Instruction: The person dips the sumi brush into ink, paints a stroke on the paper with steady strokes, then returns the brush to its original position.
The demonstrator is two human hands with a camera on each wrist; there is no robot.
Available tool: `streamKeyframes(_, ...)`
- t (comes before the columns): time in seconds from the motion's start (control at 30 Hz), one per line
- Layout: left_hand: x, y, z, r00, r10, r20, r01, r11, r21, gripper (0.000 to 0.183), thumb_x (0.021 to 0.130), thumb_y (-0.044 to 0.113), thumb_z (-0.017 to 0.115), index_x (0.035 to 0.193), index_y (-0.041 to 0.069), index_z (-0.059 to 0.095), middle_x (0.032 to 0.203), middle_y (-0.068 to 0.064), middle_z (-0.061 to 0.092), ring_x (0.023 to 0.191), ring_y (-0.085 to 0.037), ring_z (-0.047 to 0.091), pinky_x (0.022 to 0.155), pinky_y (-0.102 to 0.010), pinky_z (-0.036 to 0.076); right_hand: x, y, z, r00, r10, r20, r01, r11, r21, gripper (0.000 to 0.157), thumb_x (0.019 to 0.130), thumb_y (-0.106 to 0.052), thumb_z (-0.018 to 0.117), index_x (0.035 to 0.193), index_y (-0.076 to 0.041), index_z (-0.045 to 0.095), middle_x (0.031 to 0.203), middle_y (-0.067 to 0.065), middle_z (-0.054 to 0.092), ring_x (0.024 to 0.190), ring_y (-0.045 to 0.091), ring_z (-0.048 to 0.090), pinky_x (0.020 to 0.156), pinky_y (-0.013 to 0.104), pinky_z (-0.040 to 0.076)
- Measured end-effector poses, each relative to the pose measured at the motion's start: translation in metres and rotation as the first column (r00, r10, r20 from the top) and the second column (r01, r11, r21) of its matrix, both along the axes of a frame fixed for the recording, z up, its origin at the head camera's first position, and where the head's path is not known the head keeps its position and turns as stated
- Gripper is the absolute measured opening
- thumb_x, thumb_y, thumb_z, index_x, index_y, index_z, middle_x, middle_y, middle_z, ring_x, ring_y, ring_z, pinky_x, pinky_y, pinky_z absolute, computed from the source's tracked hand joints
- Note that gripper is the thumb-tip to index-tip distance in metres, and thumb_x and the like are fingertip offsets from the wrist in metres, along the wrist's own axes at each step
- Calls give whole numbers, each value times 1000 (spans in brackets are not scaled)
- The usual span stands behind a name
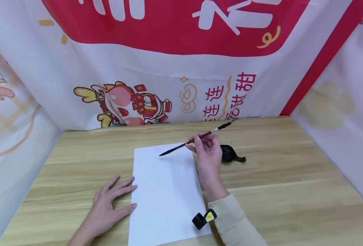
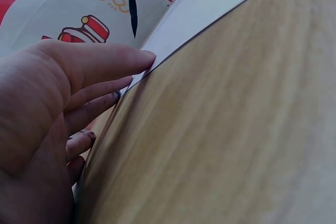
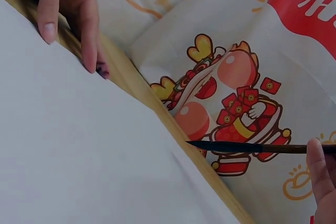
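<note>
My right hand (image 1: 208,159) pinches the dark handle of a writing brush (image 1: 176,148) between thumb and fingers, above the upper part of a white sheet of paper (image 1: 166,191). The brush lies slanted, its black pointed tip towards the left; in the right wrist view the brush (image 3: 231,147) shows its tip apart from the paper (image 3: 79,129). No marks show on the sheet. My left hand (image 1: 107,206) rests at the sheet's left edge with fingers spread; in the left wrist view the thumb of the left hand (image 2: 79,87) touches that edge.
A black rounded object with a short stem (image 1: 228,153) sits on the wooden table (image 1: 280,191) just right of my right hand, partly hidden by it. A printed cloth (image 1: 156,65) hangs behind the table and along both sides. A black device with a yellow label (image 1: 210,216) is at my right wrist.
</note>
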State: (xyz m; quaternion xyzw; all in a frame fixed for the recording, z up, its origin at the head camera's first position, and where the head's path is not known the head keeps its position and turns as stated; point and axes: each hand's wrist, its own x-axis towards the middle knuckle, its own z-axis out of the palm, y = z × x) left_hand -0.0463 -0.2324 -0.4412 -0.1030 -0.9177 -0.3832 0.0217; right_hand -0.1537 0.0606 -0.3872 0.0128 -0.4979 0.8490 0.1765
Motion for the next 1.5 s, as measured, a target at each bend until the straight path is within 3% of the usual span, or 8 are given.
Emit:
streamKeyframes(0.27,-1,4,-1,1000,-15,-11,15,1000,1,51,76,41,81,124,33,65,144,11,51,145,-32,22,104,-66,10,4,3,-2,1000,-7,-6,7,1000,0,26,93,-8,63,111,4,48,103,20,62,101,38,63,84,47,57)
streamKeyframes(0.7,2,1,1,1000,0,-2,0,1000,2,50,76,40,81,123,32,66,145,10,51,145,-32,21,105,-67,9,4,-1,-4,1000,2,-8,-2,1000,6,36,93,-8,63,116,11,44,104,20,61,101,36,64,84,47,57)
streamKeyframes(0.97,3,0,3,1000,16,3,-16,1000,1,50,77,41,80,124,32,65,145,12,49,145,-32,20,106,-68,8,-1,-5,-6,1000,1,-5,0,1000,28,26,93,-6,63,112,4,49,103,19,62,101,36,64,83,45,57)
streamKeyframes(1.5,2,0,5,1000,12,4,-12,1000,3,50,77,40,80,124,32,65,146,11,49,146,-32,19,107,-68,7,-3,-5,-9,1000,5,-23,-5,1000,16,26,93,-8,63,111,4,49,101,18,62,98,33,65,82,46,57)
